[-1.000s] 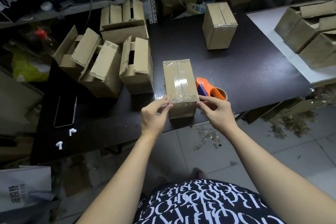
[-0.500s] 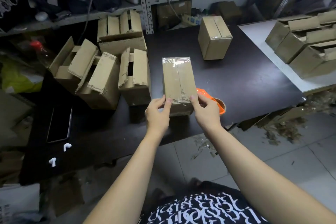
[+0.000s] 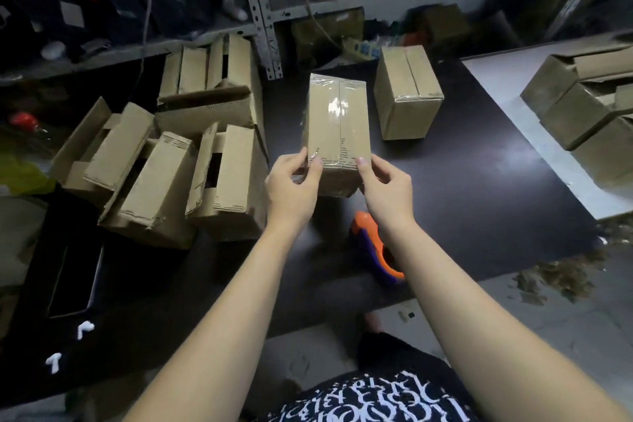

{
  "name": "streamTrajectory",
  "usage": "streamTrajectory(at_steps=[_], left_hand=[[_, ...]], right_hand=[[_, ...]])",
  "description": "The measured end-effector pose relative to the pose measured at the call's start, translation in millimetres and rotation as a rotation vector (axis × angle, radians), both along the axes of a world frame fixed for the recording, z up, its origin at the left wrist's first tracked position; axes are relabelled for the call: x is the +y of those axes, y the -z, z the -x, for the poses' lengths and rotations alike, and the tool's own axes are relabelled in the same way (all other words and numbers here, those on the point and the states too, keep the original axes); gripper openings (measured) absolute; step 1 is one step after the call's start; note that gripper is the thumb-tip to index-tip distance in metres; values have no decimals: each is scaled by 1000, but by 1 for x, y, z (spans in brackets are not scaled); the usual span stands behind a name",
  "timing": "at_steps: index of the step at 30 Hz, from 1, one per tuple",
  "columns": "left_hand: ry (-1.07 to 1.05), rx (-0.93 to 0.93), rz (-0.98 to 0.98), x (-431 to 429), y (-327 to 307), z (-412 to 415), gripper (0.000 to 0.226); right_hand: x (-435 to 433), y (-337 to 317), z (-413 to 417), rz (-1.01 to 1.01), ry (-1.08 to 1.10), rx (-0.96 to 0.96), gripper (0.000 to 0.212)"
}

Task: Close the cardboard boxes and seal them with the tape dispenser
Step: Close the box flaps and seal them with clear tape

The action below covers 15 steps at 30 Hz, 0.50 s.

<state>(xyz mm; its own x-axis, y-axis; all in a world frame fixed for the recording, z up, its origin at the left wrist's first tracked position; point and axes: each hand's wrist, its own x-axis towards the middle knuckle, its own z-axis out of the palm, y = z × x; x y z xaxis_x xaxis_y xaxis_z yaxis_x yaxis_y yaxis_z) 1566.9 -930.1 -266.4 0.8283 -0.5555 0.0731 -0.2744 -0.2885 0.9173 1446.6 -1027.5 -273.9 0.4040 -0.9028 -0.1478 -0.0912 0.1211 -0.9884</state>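
I am gripping the near end of the taped box at twelve o'clock, left hand and right hand pinching it, thumbs on top. It looks sealed, so the next move is probably calling for parking it by the finished box at one o'clock. The tape dispenser is lying at five o'clock.

Centre frame, the taped box is plain brown; lower centre, my tape dispenser is orange and blue; the table, black.
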Motion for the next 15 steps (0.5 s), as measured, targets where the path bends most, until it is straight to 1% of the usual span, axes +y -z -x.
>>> streamTrajectory(at_steps=[2,5,10,12,15], left_hand=[[1,-10,6,-27,-3,-6,39],[-7,31,-6,-67,0,-19,38],[-29,98,-65,-122,15,-41,42],[-36,122,-109,-138,20,-48,44],[-35,158,-156,-158,28,-51,44]], right_hand=[[-27,-4,-5,-24,0,-12,26],[-70,-2,-16,-59,-18,-9,30],[-128,14,-39,-64,-21,77,36],[-145,20,-48,-93,-30,85,43],[-166,30,-57,-120,-46,97,45]])
